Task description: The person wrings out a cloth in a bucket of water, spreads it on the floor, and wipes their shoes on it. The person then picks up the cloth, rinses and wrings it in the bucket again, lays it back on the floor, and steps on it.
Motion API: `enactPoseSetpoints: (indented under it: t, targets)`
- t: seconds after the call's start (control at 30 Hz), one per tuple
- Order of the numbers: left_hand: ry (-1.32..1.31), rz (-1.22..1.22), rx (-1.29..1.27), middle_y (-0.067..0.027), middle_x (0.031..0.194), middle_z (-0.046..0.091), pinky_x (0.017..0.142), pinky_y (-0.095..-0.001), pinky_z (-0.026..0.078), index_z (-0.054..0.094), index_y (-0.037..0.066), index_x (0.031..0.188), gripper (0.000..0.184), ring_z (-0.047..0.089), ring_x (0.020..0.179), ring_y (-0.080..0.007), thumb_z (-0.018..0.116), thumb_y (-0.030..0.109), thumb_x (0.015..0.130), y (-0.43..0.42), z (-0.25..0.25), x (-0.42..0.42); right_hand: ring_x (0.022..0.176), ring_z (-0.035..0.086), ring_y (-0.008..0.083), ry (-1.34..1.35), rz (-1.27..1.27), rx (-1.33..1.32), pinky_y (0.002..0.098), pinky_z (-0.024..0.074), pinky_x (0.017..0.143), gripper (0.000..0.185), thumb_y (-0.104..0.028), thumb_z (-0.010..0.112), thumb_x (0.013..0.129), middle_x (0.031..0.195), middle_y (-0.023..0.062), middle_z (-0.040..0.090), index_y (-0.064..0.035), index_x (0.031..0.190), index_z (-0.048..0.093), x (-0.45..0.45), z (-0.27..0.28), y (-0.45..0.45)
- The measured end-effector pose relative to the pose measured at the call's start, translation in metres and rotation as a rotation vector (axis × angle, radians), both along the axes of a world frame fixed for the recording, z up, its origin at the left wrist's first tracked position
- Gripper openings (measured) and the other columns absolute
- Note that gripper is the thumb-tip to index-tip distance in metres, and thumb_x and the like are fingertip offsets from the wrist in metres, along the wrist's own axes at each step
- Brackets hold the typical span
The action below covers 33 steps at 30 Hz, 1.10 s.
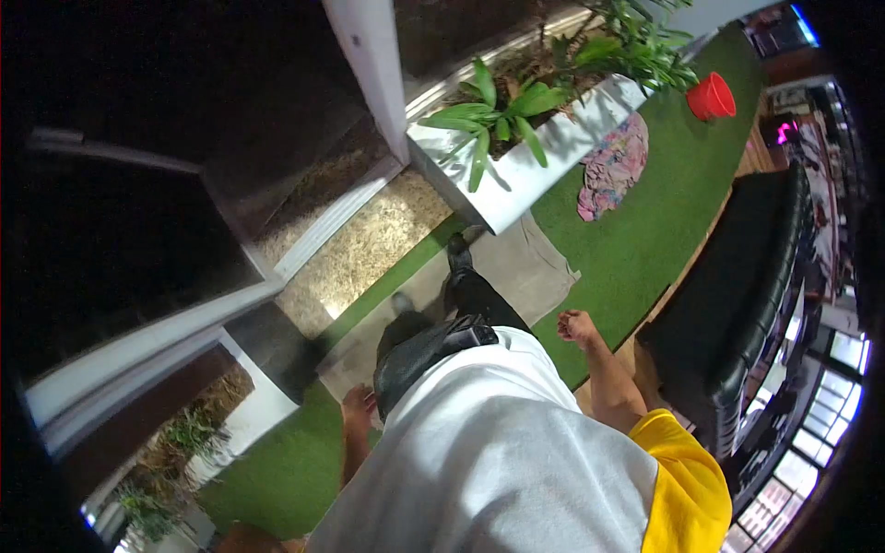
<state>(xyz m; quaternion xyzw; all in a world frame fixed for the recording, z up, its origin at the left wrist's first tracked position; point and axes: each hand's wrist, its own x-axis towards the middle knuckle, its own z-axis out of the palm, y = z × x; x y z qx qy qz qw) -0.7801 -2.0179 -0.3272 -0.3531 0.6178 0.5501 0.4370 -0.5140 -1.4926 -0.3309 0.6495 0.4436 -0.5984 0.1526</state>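
Note:
My left hand (358,403) hangs low beside my dark trousers (410,355), its partly visible fingers loosely apart and no object visible in them. Out to the right, my right hand (576,327) is held over the green turf with its fingers curled in, and I see nothing in it. Under my dark shoes (459,251) lies a beige mat (530,267), its far right corner rumpled. A crumpled pink patterned cloth (616,166) rests on the turf ahead, away from both hands.
A white planter (544,147) with leafy plants stands ahead, beside a speckled step (373,244) and a white-framed doorway (369,64). A second planter (235,405) is at left. To the right are a red bucket (711,97) and a black leather sofa (728,276). Green turf (590,249) covers the floor.

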Motion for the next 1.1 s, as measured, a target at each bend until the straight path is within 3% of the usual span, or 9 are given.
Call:
enactPoseSetpoints:
  t: [0.13, 0.23, 0.3, 0.37, 0.5, 0.6, 0.7, 0.83, 1.1]
  targets:
    - [0.283, -0.363, 0.18, -0.0035, 0.089, 0.059, 0.066, -0.0285, 0.046, 0.057, 0.005, 0.103, 0.027, 0.056, 0.075, -0.0134, 0.055, 0.027, 0.088, 0.076, 0.04, -0.03, 0.059, 0.055, 0.0155, -0.004, -0.06, 0.004, 0.0318, 0.0451, 0.055, 0.013, -0.015, 0.055, 0.086, 0.071, 0.0022, 0.057, -0.0056, 0.093, 0.059, 0.014, -0.003, 0.003]
    - [0.099, -0.174, 0.214, -0.0007, 0.074, 0.055, 0.053, -0.0245, 0.042, 0.056, 0.008, 0.088, 0.018, 0.05, 0.061, -0.0102, 0.057, 0.026, 0.086, 0.082, 0.017, -0.037, 0.058, 0.054, 0.0153, 0.032, -0.131, -0.013, 0.0308, 0.0444, 0.052, 0.011, -0.012, 0.055, 0.084, 0.069, 0.0017, 0.056, -0.0054, 0.092, 0.059, 0.041, 0.001, -0.01]
    - [0.233, -0.529, 0.288, 0.0005, 0.067, 0.05, 0.048, -0.0244, 0.037, 0.055, 0.009, 0.081, 0.018, 0.046, 0.056, -0.0098, 0.057, 0.026, 0.085, 0.079, 0.007, -0.058, 0.057, 0.054, 0.0151, 0.084, -0.175, -0.036, 0.0303, 0.0439, 0.051, 0.011, -0.01, 0.055, 0.082, 0.069, 0.0019, 0.056, -0.0051, 0.091, 0.058, 0.051, 0.008, -0.02]
    - [0.184, -0.267, 0.365, 0.0017, 0.053, 0.038, 0.041, -0.0252, 0.029, 0.048, 0.012, 0.066, 0.023, 0.036, 0.045, -0.0101, 0.055, 0.025, 0.084, 0.085, -0.007, -0.057, 0.056, 0.056, 0.0166, -0.041, -0.144, -0.079, 0.032, 0.0458, 0.051, 0.014, -0.015, 0.059, 0.08, 0.069, 0.0017, 0.059, -0.0078, 0.092, 0.06, 0.066, 0.004, -0.012]
    - [0.235, -0.566, 0.043, 0.0009, 0.055, 0.041, 0.042, -0.0244, 0.029, 0.047, 0.012, 0.063, 0.024, 0.036, 0.044, -0.011, 0.051, 0.022, 0.084, 0.163, 0.066, -0.063, 0.054, 0.057, 0.0179, -0.177, -0.122, -0.05, 0.0338, 0.0473, 0.052, 0.014, -0.02, 0.06, 0.08, 0.07, 0.0011, 0.06, -0.0126, 0.092, 0.061, 0.096, -0.016, 0.012]
    - [0.177, -0.365, 0.026, 0.0008, 0.056, 0.042, 0.041, -0.0246, 0.03, 0.047, 0.011, 0.063, 0.024, 0.037, 0.044, -0.0108, 0.049, 0.017, 0.086, 0.194, 0.066, -0.05, 0.056, 0.057, 0.0167, -0.122, -0.182, -0.039, 0.0333, 0.0471, 0.053, 0.011, -0.02, 0.059, 0.081, 0.07, 0.0008, 0.059, -0.0135, 0.09, 0.061, 0.099, -0.015, 0.044]
    - [0.451, -1.1, -0.085, 0.0004, 0.058, 0.045, 0.042, -0.0232, 0.031, 0.048, 0.01, 0.066, 0.022, 0.041, 0.047, -0.0101, 0.047, 0.013, 0.089, 0.222, 0.062, -0.062, 0.057, 0.056, 0.0153, -0.145, -0.157, 0.01, 0.0323, 0.0467, 0.053, 0.01, -0.02, 0.056, 0.083, 0.069, 0.0002, 0.058, -0.0133, 0.089, 0.06, 0.09, -0.008, 0.078]
    - [0.08, -0.413, 0.279, -0.0002, 0.07, 0.053, 0.046, -0.0201, 0.04, 0.052, 0.007, 0.079, 0.013, 0.05, 0.056, -0.0074, 0.05, 0.013, 0.09, 0.257, 0.021, -0.069, 0.058, 0.055, 0.0143, -0.093, -0.274, 0.042, 0.0314, 0.0461, 0.053, 0.01, -0.019, 0.052, 0.084, 0.069, -0.0003, 0.057, -0.0129, 0.087, 0.059, 0.087, 0.004, 0.101]
    - [-0.102, -0.275, 0.224, -0.0013, 0.074, 0.054, 0.049, -0.0155, 0.049, 0.052, 0.004, 0.092, 0.011, 0.056, 0.061, -0.0072, 0.045, 0.011, 0.09, 0.281, -0.033, -0.084, 0.052, 0.053, 0.0151, -0.109, -0.306, -0.066, 0.0291, 0.043, 0.045, 0.008, -0.013, 0.054, 0.082, 0.065, 0.0009, 0.056, -0.0082, 0.085, 0.059, 0.118, -0.006, 0.089]
